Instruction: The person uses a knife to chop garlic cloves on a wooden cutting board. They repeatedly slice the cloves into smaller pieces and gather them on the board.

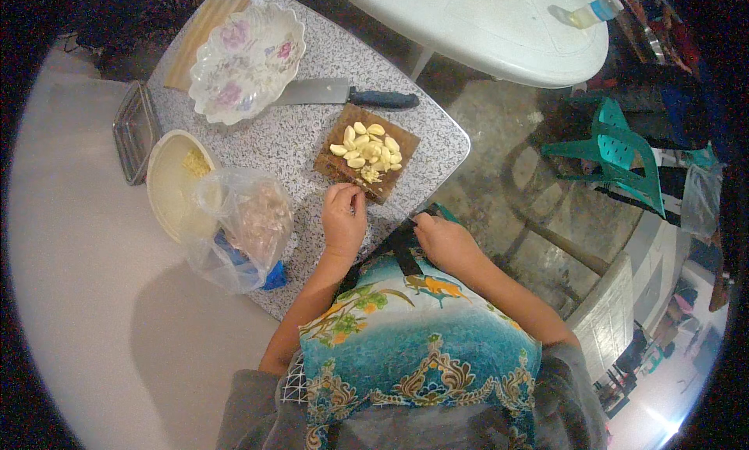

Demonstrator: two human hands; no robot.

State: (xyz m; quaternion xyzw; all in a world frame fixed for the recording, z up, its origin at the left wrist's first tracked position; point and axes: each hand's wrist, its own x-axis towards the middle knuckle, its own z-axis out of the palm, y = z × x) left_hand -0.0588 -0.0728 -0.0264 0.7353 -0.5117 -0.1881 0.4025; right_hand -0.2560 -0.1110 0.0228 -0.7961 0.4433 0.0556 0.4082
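Note:
A small wooden chopping board [329, 168] lies on the speckled table [304, 151]. Peeled garlic cloves [374, 146] are heaped on it, with some chopped garlic [370, 174] towards its near edge. My left hand [345, 225] is at that near edge, thumb and fingers drawn together; whether something small is between them is hidden. Beyond the table's near right edge, in front of my apron, is my right hand [445, 242] with curled fingers. A thin, pale sliver shows at its fingertips, too small to name.
A cleaver [316, 92] lies behind the board, its blade tip by a floral scalloped dish [248, 64]. To the left are a cream bowl [169, 198] with finely chopped yellowish food, a clear plastic bag [257, 216] and a glass container [137, 134]. A white plastic table [480, 23] stands beyond.

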